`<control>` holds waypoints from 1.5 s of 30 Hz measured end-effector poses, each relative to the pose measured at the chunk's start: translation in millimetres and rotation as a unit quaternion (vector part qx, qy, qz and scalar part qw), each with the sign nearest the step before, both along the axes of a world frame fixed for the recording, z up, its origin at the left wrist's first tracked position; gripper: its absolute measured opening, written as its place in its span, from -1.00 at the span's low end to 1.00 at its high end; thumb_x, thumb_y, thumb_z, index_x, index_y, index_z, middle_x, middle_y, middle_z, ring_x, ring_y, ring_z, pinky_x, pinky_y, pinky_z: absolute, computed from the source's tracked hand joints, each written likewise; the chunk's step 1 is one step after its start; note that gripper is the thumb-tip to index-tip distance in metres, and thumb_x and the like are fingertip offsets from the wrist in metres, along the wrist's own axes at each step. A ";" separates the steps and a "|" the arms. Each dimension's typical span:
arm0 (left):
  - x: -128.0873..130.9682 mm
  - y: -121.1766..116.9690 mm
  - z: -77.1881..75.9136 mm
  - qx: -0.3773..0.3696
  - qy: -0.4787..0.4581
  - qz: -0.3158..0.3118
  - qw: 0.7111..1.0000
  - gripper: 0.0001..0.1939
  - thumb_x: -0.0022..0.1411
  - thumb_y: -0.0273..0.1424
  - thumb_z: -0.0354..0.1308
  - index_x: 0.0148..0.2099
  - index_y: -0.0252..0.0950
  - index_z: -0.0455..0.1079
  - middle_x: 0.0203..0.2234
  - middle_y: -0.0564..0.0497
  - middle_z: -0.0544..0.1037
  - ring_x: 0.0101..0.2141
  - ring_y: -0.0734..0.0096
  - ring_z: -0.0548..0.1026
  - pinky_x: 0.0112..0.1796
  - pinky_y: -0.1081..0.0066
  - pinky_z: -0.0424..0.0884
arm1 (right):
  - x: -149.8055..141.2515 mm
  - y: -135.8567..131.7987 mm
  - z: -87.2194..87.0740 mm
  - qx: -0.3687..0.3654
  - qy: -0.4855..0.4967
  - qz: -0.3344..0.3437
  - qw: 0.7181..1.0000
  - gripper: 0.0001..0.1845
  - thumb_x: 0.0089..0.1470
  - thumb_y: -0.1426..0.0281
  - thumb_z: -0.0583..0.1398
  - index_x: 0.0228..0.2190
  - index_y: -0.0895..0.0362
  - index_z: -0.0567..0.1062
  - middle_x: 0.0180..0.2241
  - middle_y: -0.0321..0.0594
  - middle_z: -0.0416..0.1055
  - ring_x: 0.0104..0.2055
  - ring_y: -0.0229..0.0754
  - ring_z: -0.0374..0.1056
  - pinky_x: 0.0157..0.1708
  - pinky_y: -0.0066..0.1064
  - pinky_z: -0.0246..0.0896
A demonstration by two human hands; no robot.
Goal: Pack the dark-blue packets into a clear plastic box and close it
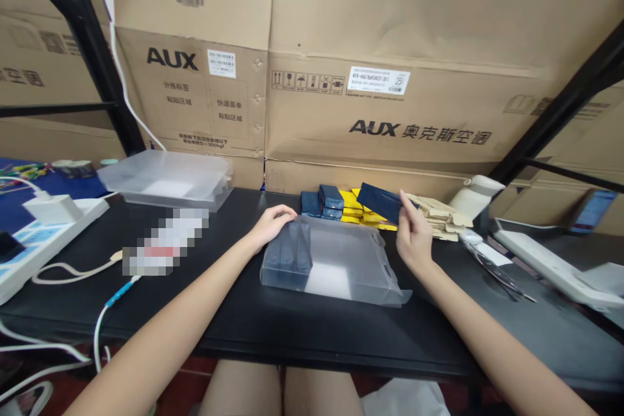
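A clear plastic box (341, 244) lies flat on the black table in front of me, with several dark blue packets (288, 250) side by side in its left part. My left hand (272, 224) has its fingers bent over the box's upper left corner, gripping the edge there. Raised above the box's far right corner, my right hand (414, 234) pinches a flat dark blue packet (381, 201) between thumb and fingers. Behind the box sit stacked dark blue packets (331, 197), yellow packets (351, 203) and beige packets (441, 211).
More clear plastic boxes (168, 172) are stacked at the back left. White power strips (53, 234) (550, 266) lie on both sides, with cables on the left. A white bottle (475, 196) and a coiled dark cable (497, 276) are at right. Cardboard (312, 32) walls the back.
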State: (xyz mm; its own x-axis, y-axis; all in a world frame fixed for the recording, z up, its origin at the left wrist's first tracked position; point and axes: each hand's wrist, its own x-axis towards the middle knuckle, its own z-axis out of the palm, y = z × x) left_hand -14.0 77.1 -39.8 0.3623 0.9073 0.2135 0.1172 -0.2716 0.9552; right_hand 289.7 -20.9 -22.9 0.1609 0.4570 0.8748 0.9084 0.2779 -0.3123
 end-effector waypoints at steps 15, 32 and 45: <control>-0.3 -1.8 2.3 -0.012 -0.007 0.000 1.000 -0.86 0.05 -0.34 0.12 -0.37 -0.29 0.46 -0.37 0.01 0.57 -0.23 0.28 0.49 -0.09 0.33 0.32 | -5.1 -0.6 -1.8 0.021 0.001 -0.016 1.000 -0.51 0.15 0.24 0.12 0.07 0.15 0.40 -0.20 -0.01 0.51 -0.32 -0.08 0.42 -0.23 -0.17 0.36; -0.4 -3.0 3.2 -0.013 -0.003 0.001 1.000 -0.85 0.04 -0.34 0.13 -0.37 -0.29 0.46 -0.36 0.00 0.57 -0.22 0.28 0.49 -0.09 0.33 0.33 | -4.2 3.0 -5.1 0.054 0.001 0.016 0.998 -0.21 0.14 0.16 0.14 0.26 0.24 0.03 0.18 0.12 0.20 0.21 0.13 0.16 0.12 -0.01 0.16; -1.1 -2.6 1.4 -0.013 -0.009 -0.003 1.000 -0.84 0.03 -0.32 0.13 -0.36 -0.29 0.46 -0.34 0.00 0.57 -0.21 0.27 0.49 -0.09 0.33 0.33 | -9.7 1.3 3.8 0.084 -0.112 0.132 0.981 -0.56 -0.01 0.62 0.12 -0.08 0.09 0.46 -0.06 -0.08 0.49 0.01 0.02 0.40 0.03 0.01 0.28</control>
